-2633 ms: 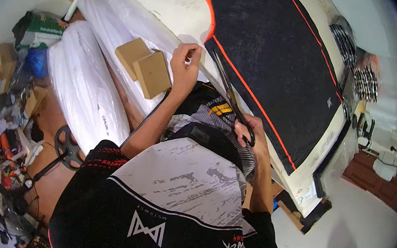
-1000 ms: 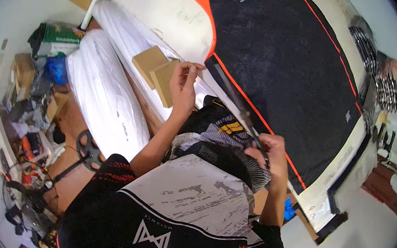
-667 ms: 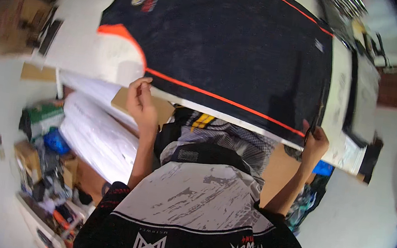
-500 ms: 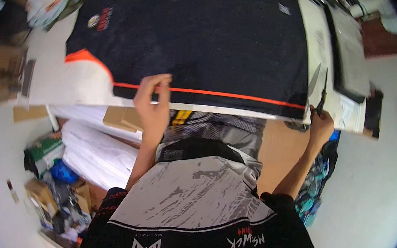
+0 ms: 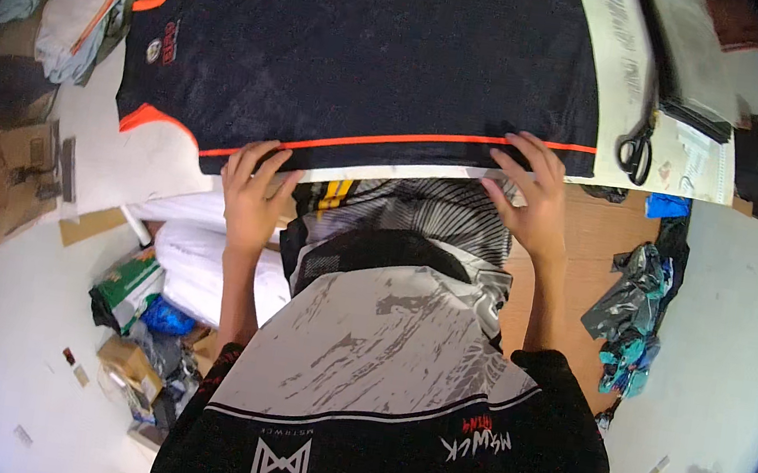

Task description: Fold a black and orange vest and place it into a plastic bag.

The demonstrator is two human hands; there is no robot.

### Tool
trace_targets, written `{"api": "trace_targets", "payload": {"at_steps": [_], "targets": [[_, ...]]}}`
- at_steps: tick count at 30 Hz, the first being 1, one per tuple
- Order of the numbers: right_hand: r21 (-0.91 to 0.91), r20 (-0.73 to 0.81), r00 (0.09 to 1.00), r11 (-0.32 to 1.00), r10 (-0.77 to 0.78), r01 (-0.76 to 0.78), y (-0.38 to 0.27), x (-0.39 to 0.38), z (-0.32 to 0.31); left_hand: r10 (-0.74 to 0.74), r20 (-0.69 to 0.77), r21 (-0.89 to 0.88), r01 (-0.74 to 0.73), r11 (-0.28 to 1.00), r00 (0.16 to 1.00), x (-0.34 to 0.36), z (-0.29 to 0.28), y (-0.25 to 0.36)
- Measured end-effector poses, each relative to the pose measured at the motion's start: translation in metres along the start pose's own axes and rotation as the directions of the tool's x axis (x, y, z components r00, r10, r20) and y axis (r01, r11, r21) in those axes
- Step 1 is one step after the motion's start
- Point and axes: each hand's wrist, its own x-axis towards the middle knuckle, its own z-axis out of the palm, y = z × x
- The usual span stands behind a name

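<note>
A black jersey (image 5: 384, 55) with orange trim lies spread on the white table (image 5: 103, 148), an orange stripe running along its near side. My left hand (image 5: 255, 196) rests its spread fingers on the jersey's near edge, towards the left. Farther right, my right hand (image 5: 537, 200) touches the same edge with fingers apart, the fingertips by the orange stripe and the thumb lower, at the table's rim. Black-handled scissors (image 5: 636, 155) lie on the table to the right of the jersey, out of both hands.
Folded light-blue and white clothes (image 5: 92, 17) are heaped at the far left. A stack of grey plastic bags (image 5: 697, 73) lies at the right. On the floor are white rolls (image 5: 189, 259), a cardboard box (image 5: 132, 367) and dark plastic-wrapped bundles (image 5: 629, 303).
My right hand has let go of the scissors, which now lie on the table, and has moved left onto the jersey's edge. My left hand has come down onto the edge.
</note>
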Motion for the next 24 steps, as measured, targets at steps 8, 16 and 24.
{"api": "trace_targets", "payload": {"at_steps": [8, 16, 24], "targets": [[-0.049, 0.085, 0.996, 0.999, 0.003, 0.001, 0.049, -0.008, -0.014, -0.015, 0.033, 0.246, 0.006, 0.969, 0.999, -0.020, -0.032, -0.073], [0.041, 0.143, 0.960, 0.968, 0.241, -0.249, 0.082, -0.006, -0.054, -0.079, 0.098, 0.070, 0.072, 0.995, 0.992, -0.018, -0.068, -0.102], [0.426, 0.210, 0.825, 0.710, 0.525, -0.561, 0.144, 0.044, -0.080, -0.177, 0.035, -0.428, 0.175, 0.887, 0.984, 0.054, -0.076, -0.133]]}}
